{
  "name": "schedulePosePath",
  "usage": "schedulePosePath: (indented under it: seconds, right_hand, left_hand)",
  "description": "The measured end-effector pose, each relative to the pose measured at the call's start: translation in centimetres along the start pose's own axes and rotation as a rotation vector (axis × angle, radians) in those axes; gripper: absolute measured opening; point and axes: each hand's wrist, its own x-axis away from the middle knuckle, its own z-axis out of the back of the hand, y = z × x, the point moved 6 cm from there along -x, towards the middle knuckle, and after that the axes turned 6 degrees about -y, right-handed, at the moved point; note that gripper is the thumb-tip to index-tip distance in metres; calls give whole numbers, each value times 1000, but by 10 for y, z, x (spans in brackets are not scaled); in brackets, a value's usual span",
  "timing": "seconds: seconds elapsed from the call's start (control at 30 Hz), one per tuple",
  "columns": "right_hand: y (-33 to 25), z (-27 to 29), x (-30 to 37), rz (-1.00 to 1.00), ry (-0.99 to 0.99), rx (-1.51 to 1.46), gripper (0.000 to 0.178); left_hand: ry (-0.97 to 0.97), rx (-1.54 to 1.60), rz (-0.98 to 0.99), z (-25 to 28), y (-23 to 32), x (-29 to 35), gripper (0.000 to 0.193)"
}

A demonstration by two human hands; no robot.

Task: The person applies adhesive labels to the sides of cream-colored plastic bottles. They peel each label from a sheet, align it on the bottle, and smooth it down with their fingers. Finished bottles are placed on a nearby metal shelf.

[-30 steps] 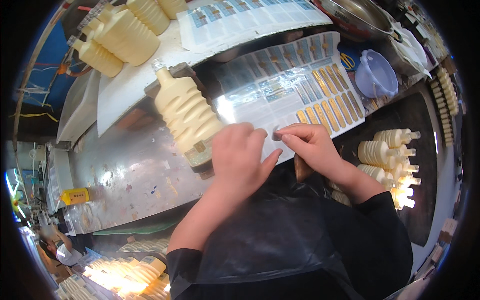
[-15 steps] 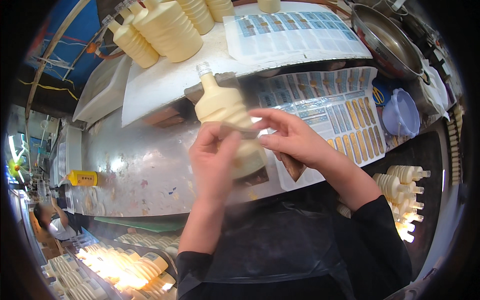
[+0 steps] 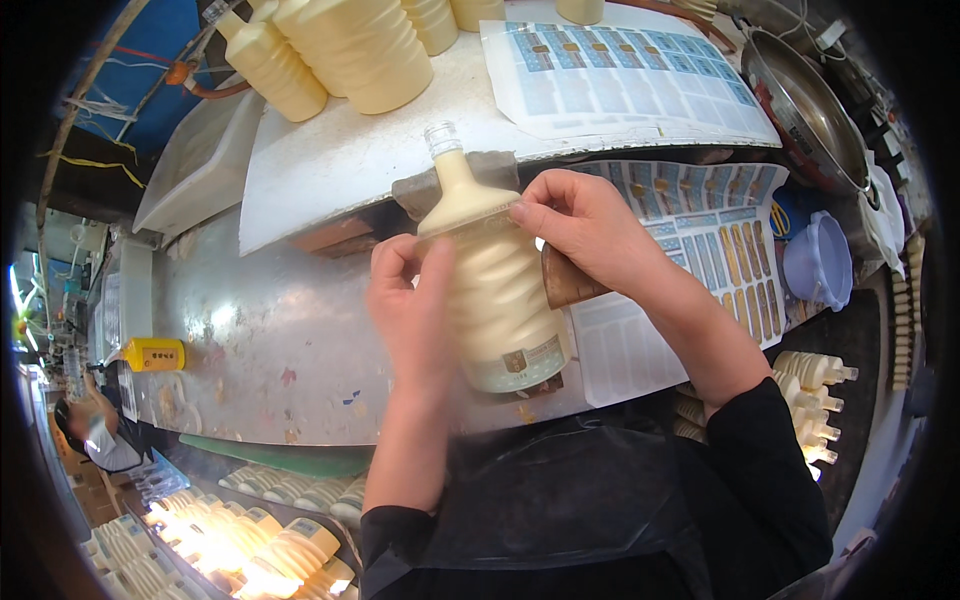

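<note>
A cream bottle (image 3: 500, 290) with a clear neck and wavy ribbed body lies tilted before me, its neck pointing away. A thin, pale label strip (image 3: 478, 217) stretches across its shoulder. At the strip's right end, my right hand (image 3: 590, 225) pinches it between thumb and finger. A brown, flat-edged scraper (image 3: 570, 280) is tucked under that hand's other fingers. My left hand (image 3: 410, 295) is closed at the strip's left end, somewhat blurred. A pale blue label (image 3: 530, 362) sits near the bottle's base. Behind the neck is a grey block (image 3: 490, 168).
Printed label sheets (image 3: 745, 255) lie to the right, with another sheet (image 3: 620, 70) on the white shelf. Cream bottles (image 3: 350, 50) stand at the back left. A yellow bottle (image 3: 155, 355), a lilac bucket (image 3: 818, 260) and a metal pan (image 3: 805, 110) are around. A person (image 3: 100, 425) is far left.
Both hands have moved up to the bottle's shoulder and spread apart, drawing the strip across it. The brown scraper moved up with my right hand. The base label is now uncovered.
</note>
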Motion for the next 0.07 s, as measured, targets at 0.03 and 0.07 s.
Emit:
schedulePosePath:
  seconds: [0.03, 0.07]
  right_hand:
    - [2, 0, -2, 5, 8, 15, 31]
    - [7, 0, -4, 12, 14, 2, 31]
  left_hand:
    - [3, -2, -25, 2, -3, -2, 11]
    - [6, -3, -51, 6, -8, -5, 9]
